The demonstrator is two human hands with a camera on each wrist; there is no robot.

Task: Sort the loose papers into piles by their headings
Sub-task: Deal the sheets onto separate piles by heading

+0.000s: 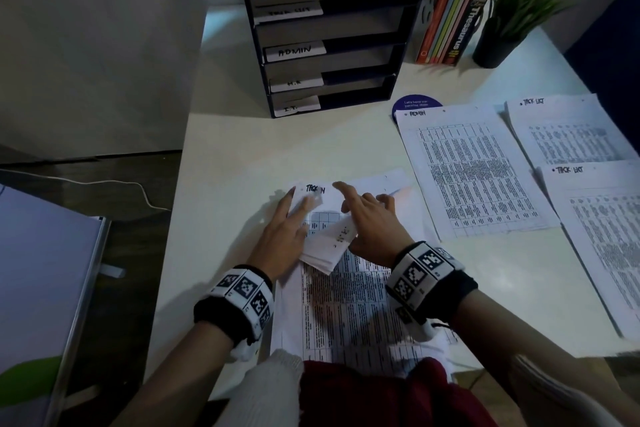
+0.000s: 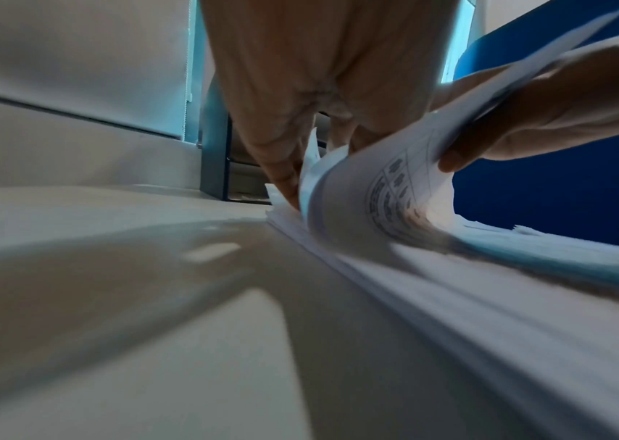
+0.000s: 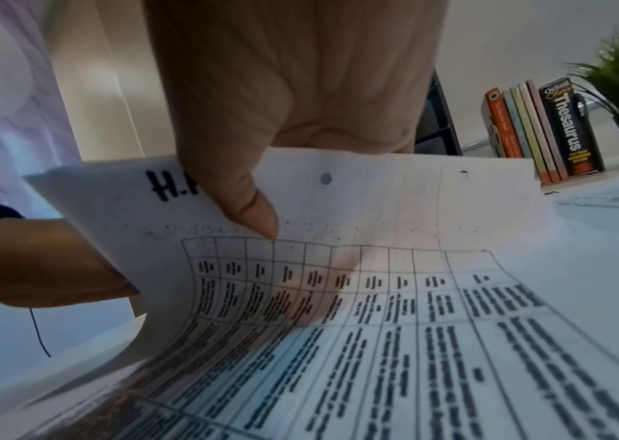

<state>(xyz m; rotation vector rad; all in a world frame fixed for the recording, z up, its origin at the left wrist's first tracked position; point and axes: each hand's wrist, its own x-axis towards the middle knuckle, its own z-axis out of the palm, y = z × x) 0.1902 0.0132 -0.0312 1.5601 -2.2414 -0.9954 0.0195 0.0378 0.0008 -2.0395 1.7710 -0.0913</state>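
A stack of loose printed papers [image 1: 349, 308] lies at the table's near edge. My left hand [image 1: 294, 211] presses straight fingers [image 2: 281, 178] on the stack's far left corner, on a sheet with a handwritten heading. My right hand [image 1: 356, 215] lifts and curls back the top of a sheet headed H.R [image 3: 394, 208]. Its thumb [image 3: 251, 205] pinches that sheet against the fingers behind it. To the right lie an ADMIN pile [image 1: 474, 170] and two TASK LIST piles [image 1: 568, 132] [image 1: 606, 243].
A dark file tray [image 1: 329, 35] with labelled slots stands at the back of the white table [image 1: 242, 142]. Books [image 1: 450, 21] and a potted plant [image 1: 519, 10] stand to its right. A round purple disc [image 1: 417, 102] peeks from under the ADMIN pile. The table's left edge drops to the floor.
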